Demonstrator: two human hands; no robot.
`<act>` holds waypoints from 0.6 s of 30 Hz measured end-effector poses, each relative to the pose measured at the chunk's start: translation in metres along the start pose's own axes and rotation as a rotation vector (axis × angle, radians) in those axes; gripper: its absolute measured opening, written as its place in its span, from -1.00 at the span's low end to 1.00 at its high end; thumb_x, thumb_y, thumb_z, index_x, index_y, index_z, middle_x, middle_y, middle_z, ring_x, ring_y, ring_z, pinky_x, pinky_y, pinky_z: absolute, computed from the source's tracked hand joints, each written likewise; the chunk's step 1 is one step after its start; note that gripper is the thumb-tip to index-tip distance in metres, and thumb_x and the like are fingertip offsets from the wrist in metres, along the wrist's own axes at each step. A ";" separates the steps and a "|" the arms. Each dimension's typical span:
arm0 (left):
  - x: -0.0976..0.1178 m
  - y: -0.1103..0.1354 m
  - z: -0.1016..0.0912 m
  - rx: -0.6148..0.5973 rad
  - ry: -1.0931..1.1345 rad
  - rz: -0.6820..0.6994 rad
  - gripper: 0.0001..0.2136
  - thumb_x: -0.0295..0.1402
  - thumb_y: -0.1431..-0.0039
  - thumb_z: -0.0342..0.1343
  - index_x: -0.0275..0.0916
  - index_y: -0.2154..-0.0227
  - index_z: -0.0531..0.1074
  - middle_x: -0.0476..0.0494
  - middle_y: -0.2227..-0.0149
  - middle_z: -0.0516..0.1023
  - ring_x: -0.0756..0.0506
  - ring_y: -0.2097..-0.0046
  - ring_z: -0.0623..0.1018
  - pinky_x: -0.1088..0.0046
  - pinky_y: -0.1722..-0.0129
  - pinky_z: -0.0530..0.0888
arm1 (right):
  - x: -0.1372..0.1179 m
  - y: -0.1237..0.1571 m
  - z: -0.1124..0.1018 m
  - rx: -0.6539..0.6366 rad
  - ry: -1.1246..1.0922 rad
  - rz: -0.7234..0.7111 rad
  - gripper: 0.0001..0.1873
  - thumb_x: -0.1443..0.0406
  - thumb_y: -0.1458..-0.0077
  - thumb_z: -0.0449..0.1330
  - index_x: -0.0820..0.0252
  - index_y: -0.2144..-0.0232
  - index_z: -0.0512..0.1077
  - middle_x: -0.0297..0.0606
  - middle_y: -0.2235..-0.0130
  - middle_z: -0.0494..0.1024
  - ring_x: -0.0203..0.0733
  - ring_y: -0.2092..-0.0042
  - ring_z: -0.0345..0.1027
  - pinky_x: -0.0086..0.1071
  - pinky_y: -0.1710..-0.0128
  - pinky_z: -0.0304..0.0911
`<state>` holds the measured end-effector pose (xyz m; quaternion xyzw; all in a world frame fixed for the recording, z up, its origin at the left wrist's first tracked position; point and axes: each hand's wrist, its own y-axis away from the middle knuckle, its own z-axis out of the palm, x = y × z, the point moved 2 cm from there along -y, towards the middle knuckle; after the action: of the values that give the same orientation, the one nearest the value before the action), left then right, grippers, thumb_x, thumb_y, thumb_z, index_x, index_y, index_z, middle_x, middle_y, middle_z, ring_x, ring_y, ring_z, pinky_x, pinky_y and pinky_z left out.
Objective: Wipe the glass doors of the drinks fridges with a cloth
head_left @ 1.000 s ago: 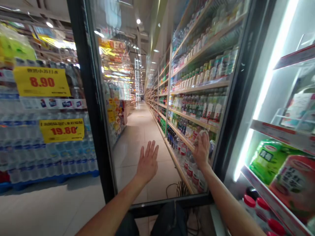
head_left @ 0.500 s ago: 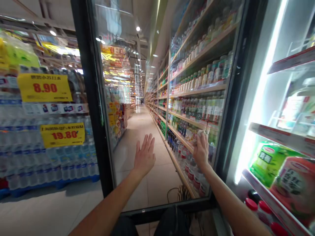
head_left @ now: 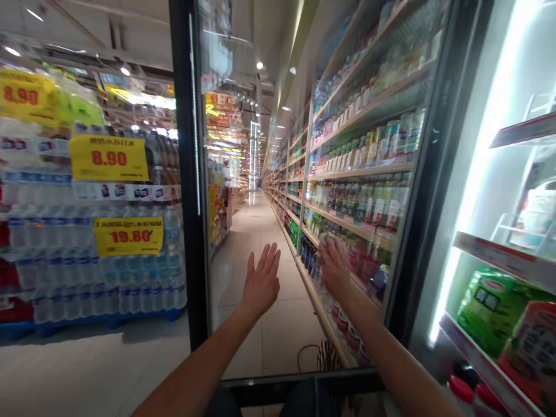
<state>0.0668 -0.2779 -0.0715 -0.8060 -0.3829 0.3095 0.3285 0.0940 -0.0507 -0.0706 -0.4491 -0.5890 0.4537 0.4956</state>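
Pressing both hands on the glass door, which stands swung open right in front of me, its black frame to the left and lit cooler shelves to the right. Left hand: fully open, fingers spread, palm flat on the pane, holding nothing. Right hand: on the glass further right, fingers bent, motion-blurred; can't tell if it grips anything. Green pack and red-capped bottles sit in the cooler. Yellow price tags hang on stacked water, far left.
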 end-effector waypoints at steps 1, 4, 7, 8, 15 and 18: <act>-0.004 0.001 -0.001 -0.004 -0.003 -0.013 -0.41 -0.36 -0.08 -0.07 -0.32 -0.21 0.05 -0.20 -0.28 0.00 -0.18 -0.30 0.01 0.00 -0.20 0.04 | 0.002 -0.001 -0.001 -0.014 0.007 0.008 -0.48 0.47 -0.10 -0.07 0.10 -0.11 0.23 -0.16 -0.17 0.26 -0.10 -0.28 -0.11 -0.02 -0.19 0.01; -0.016 0.006 -0.005 -0.007 -0.002 -0.054 -0.41 -0.37 -0.08 -0.07 -0.34 -0.21 0.04 -0.22 -0.28 0.00 -0.19 -0.29 0.02 -0.01 -0.20 0.04 | 0.033 -0.008 -0.013 0.100 0.061 0.261 -0.46 0.45 -0.08 -0.08 0.19 -0.13 0.21 -0.06 -0.23 0.14 -0.04 -0.28 -0.12 0.05 -0.18 -0.02; -0.021 0.009 -0.008 -0.001 0.007 -0.083 -0.41 -0.37 -0.08 -0.06 -0.34 -0.20 0.05 -0.24 -0.27 0.02 -0.20 -0.29 0.03 0.00 -0.21 0.04 | 0.047 -0.019 -0.019 0.235 0.084 0.471 -0.43 0.45 -0.05 -0.09 0.31 -0.16 0.16 0.04 -0.26 0.03 0.04 -0.29 -0.17 0.12 -0.18 -0.07; -0.022 0.009 -0.008 0.003 0.010 -0.095 -0.42 -0.37 -0.08 -0.06 -0.34 -0.20 0.05 -0.24 -0.27 0.02 -0.20 -0.29 0.03 0.01 -0.21 0.04 | 0.038 -0.023 -0.016 0.229 0.075 0.449 -0.43 0.44 -0.06 -0.09 0.32 -0.16 0.16 0.05 -0.26 0.04 0.04 -0.29 -0.17 0.12 -0.18 -0.08; -0.036 0.010 -0.016 0.019 0.028 -0.146 -0.39 -0.39 -0.05 -0.02 -0.36 -0.20 0.05 -0.28 -0.28 0.01 -0.21 -0.30 -0.02 0.02 -0.22 0.01 | -0.069 -0.013 0.018 -0.085 -0.055 -0.157 -0.49 0.50 -0.11 -0.06 0.18 -0.12 0.22 -0.10 -0.13 0.31 -0.07 -0.30 -0.19 -0.02 -0.19 -0.01; -0.049 0.011 -0.020 0.023 0.034 -0.176 -0.40 -0.41 -0.04 -0.02 -0.36 -0.19 0.06 -0.29 -0.28 -0.01 -0.22 -0.30 -0.02 0.00 -0.21 0.01 | -0.046 -0.015 0.010 -0.001 -0.029 -0.088 -0.46 0.48 -0.11 -0.05 0.16 -0.15 0.18 -0.08 -0.16 0.27 -0.07 -0.29 -0.15 -0.01 -0.17 0.01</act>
<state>0.0613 -0.3295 -0.0561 -0.7705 -0.4431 0.2698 0.3703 0.0880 -0.0993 -0.0650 -0.4167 -0.6155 0.4374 0.5063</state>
